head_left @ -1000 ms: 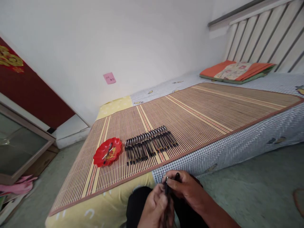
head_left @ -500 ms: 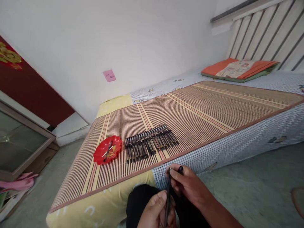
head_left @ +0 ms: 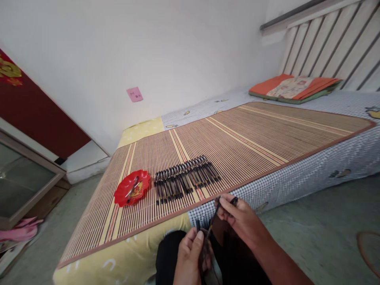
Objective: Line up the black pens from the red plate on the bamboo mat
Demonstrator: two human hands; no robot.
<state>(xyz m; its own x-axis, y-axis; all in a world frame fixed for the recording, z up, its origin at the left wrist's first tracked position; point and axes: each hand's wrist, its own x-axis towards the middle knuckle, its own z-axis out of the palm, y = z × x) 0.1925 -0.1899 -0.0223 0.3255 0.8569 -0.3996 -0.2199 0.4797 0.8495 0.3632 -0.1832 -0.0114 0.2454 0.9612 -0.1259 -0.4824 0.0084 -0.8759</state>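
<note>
My left hand (head_left: 194, 251) is closed, thumb pressed on a dark piece that sticks up beside it, probably part of a pen. A slim dark pen (head_left: 212, 222) slants between my two hands, its lower end at my left fingers. My right hand (head_left: 233, 211) pinches the pen's upper end between thumb and fingertips. Another black piece, like a pen cap (head_left: 234, 200), pokes out from the right fingers. Beyond my hands, a row of several dark capped pens (head_left: 185, 178) lies side by side on the striped mat (head_left: 237, 146).
A red scalloped plate (head_left: 120, 194) left of the row holds a few slim pen-like pieces. The mat covers a bed, whose checked sheet (head_left: 297, 170) hangs over the near edge. A folded orange and green quilt (head_left: 320, 85) lies at the far right.
My hands have shifted slightly, the right one up and to the right. The left now shows a dark piece upright by its thumb, and the slim pen slants more between the hands.
</note>
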